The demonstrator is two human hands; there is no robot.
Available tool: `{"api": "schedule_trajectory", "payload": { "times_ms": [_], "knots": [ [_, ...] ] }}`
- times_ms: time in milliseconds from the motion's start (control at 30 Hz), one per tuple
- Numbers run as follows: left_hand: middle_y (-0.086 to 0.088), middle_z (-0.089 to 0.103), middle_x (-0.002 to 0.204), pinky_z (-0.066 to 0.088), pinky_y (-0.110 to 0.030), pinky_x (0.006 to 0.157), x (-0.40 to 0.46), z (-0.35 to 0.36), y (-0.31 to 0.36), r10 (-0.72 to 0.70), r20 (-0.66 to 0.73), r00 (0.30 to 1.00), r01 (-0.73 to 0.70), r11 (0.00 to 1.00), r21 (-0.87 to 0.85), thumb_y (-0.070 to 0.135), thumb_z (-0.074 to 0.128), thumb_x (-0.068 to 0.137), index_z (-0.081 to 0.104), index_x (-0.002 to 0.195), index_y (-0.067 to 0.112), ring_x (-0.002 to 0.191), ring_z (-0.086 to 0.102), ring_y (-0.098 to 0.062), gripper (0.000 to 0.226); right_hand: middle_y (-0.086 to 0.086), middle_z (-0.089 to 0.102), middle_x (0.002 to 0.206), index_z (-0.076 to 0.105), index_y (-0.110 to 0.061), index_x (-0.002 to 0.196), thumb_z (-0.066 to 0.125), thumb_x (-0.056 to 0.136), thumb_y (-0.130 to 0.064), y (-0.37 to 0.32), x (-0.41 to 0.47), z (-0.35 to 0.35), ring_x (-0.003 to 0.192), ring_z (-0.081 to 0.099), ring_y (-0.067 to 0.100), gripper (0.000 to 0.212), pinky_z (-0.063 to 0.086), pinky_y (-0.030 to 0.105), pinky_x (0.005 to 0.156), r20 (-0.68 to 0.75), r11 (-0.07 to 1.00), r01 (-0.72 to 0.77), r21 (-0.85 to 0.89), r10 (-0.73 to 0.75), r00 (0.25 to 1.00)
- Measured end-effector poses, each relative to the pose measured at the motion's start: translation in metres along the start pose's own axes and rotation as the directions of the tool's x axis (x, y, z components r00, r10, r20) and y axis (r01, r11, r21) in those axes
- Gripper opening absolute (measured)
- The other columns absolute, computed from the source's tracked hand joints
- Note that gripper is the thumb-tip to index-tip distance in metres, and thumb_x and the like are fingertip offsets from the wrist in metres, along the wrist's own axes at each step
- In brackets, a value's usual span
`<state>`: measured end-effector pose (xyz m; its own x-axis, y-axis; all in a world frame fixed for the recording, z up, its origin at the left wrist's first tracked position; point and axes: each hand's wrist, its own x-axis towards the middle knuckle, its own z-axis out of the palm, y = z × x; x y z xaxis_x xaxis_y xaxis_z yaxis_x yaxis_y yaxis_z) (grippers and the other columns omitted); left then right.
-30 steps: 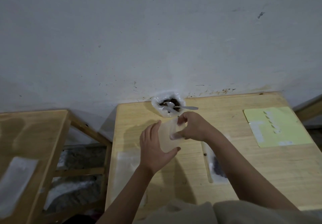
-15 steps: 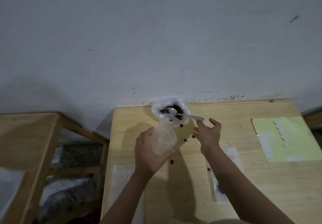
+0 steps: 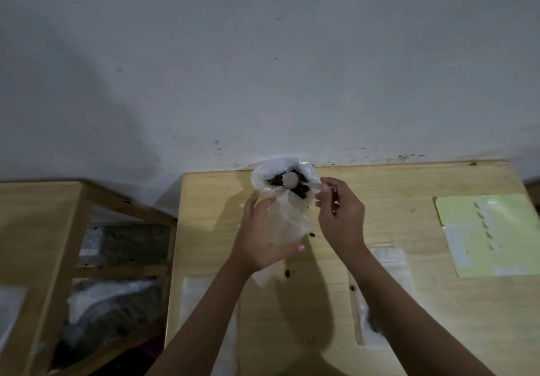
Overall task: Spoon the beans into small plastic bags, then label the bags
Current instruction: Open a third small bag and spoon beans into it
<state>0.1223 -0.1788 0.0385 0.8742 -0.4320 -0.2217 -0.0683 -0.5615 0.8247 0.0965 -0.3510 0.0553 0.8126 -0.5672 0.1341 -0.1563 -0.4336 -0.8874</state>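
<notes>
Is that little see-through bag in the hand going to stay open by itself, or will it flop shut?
Probably flop. The small clear plastic bag looks thin and crumpled, sagging over the left hand that cups it. It seems empty, so likely very light and easy to knock aside. Its smooth film may be slippery, so once the white plastic spoon tips beans in, it could slide.

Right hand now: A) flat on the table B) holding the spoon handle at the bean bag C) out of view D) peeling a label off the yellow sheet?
B: the right hand pinches the handle of the spoon, whose bowl sits in the bean bag, while the left hand holds a small bag.
</notes>
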Motion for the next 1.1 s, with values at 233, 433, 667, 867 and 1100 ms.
{"api": "schedule_trajectory", "payload": {
  "times_ms": [233, 433, 667, 867, 1100],
  "knots": [
    [0.004, -0.003, 0.151, 0.020, 0.006, 0.092, 0.012, 0.002, 0.004, 0.046, -0.036, 0.998, -0.046, 0.999, -0.016, 0.049, 0.089, 0.047, 0.042, 0.130, 0.018, 0.136, -0.008, 0.015, 0.100, 0.012, 0.063, 0.078, 0.063, 0.005, 0.103, 0.039, 0.098, -0.016, 0.017, -0.008, -0.013, 0.065, 0.058, 0.020, 0.032, 0.042, 0.018, 0.062, 0.078, 0.819, 0.457, -0.348, -0.460, 0.884],
    [0.002, 0.004, 0.147, 0.019, 0.008, 0.093, 0.013, 0.000, 0.004, 0.080, -0.067, 0.994, -0.084, 0.995, -0.047, 0.045, 0.091, 0.045, 0.043, 0.128, 0.015, 0.135, -0.001, 0.015, 0.101, -0.002, 0.065, 0.068, 0.066, -0.007, 0.099, 0.048, 0.096, -0.014, 0.013, -0.008, 0.007, 0.064, 0.065, 0.016, 0.019, 0.052, 0.025, 0.060, -0.098, 0.988, -0.152, 0.003, 0.152, 0.984],
    [-0.001, 0.005, 0.147, 0.020, 0.006, 0.096, 0.013, 0.001, 0.002, 0.108, -0.065, 0.992, -0.111, 0.993, -0.041, 0.043, 0.092, 0.046, 0.044, 0.128, 0.014, 0.137, 0.000, 0.010, 0.099, 0.009, 0.061, 0.069, 0.066, -0.007, 0.090, 0.050, 0.096, -0.013, 0.012, 0.008, 0.011, 0.062, 0.062, 0.019, 0.018, 0.059, 0.034, 0.066, 0.005, 0.602, -0.589, 0.540, 0.697, 0.717],
    [-0.001, 0.005, 0.148, 0.019, 0.007, 0.095, 0.011, -0.001, 0.004, 0.113, -0.053, 0.992, -0.115, 0.993, -0.032, 0.046, 0.091, 0.045, 0.043, 0.130, 0.013, 0.134, 0.001, 0.017, 0.103, 0.007, 0.066, 0.077, 0.066, -0.011, 0.098, 0.048, 0.099, -0.022, 0.014, 0.004, 0.014, 0.064, 0.064, 0.015, 0.021, 0.054, 0.023, 0.056, 0.093, 0.581, -0.623, 0.524, 0.688, 0.720],
    [0.001, 0.005, 0.149, 0.018, 0.007, 0.095, 0.006, -0.002, 0.004, 0.099, -0.070, 0.993, -0.100, 0.995, -0.014, 0.055, 0.088, 0.044, 0.042, 0.131, 0.017, 0.142, 0.004, -0.001, 0.105, 0.010, 0.064, 0.076, 0.064, -0.003, 0.099, 0.044, 0.100, -0.017, 0.014, 0.001, 0.010, 0.070, 0.065, 0.016, 0.025, 0.058, 0.028, 0.065, 0.052, 0.599, -0.579, 0.553, 0.669, 0.742]
  ]
}}
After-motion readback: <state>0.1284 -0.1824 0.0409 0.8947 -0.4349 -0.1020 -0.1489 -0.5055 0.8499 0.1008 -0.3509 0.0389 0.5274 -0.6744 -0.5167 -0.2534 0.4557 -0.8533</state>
